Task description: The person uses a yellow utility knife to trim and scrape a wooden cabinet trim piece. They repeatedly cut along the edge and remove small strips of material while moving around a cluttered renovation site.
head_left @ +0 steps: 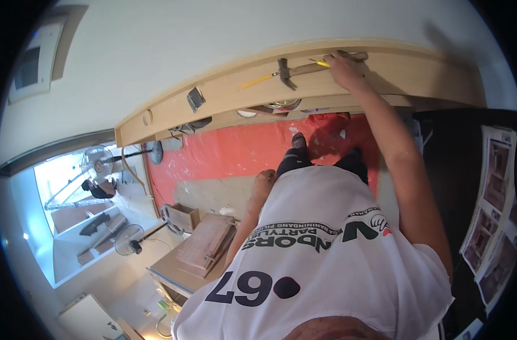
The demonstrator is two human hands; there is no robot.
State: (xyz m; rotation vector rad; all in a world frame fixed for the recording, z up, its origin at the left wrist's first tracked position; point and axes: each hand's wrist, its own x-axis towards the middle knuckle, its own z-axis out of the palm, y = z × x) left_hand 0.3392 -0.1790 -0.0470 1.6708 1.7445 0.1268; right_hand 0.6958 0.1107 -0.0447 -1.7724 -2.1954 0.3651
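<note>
On the pale wooden shelf board point(224, 90), my right hand point(344, 69) is at the far side with its fingers closed on a slim yellow tool point(322, 63) with a thin dark tip, whose kind I cannot make out. A claw hammer point(285, 73) lies there too, its wooden handle running under or behind that hand. Touching the hammer head is a yellow pencil point(257, 81). My left hand point(264, 181) hangs beside my left thigh, and its finger position is unclear.
A small dark square object point(195, 99) and a tape roll point(148, 117) sit along the shelf board. Red sheeting point(224, 153) covers the floor. To the left are a bench with wooden panels point(207, 243), two fans point(129, 241), and a distant person point(101, 188).
</note>
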